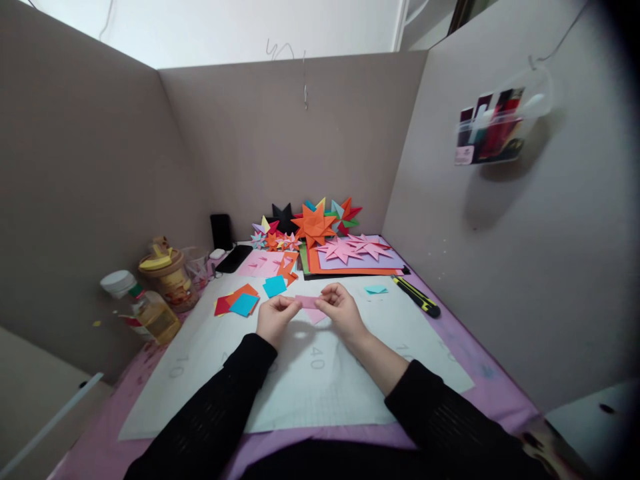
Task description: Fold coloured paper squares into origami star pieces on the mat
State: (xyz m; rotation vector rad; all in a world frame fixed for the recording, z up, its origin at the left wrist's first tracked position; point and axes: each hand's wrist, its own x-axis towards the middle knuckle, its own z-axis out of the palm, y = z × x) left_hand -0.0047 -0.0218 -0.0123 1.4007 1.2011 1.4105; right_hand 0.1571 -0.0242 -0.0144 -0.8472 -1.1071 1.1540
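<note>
Between my two hands is a small pink sheet of paper (315,313), partly folded, its lower part hanging to a point. My left hand (276,320) pinches its left end between thumb and fingers. My right hand (343,310) pinches the right end the same way, with the other fingers curled above. Both hands are just above a white sheet (300,400) printed with faint numbers. To the left lie loose paper squares: blue (245,305), orange (243,292) and red (221,307). A folded light-teal paper piece (376,289) lies to the right of my right hand.
A yellow-black utility knife (416,296) lies at the right. Folded paper stars (315,225) stand at the back, with pink stars (350,249) on stacked coloured sheets. At the left stand a bottle (150,310), a lidded jar (170,280) and a phone (235,259). Grey panels surround the table.
</note>
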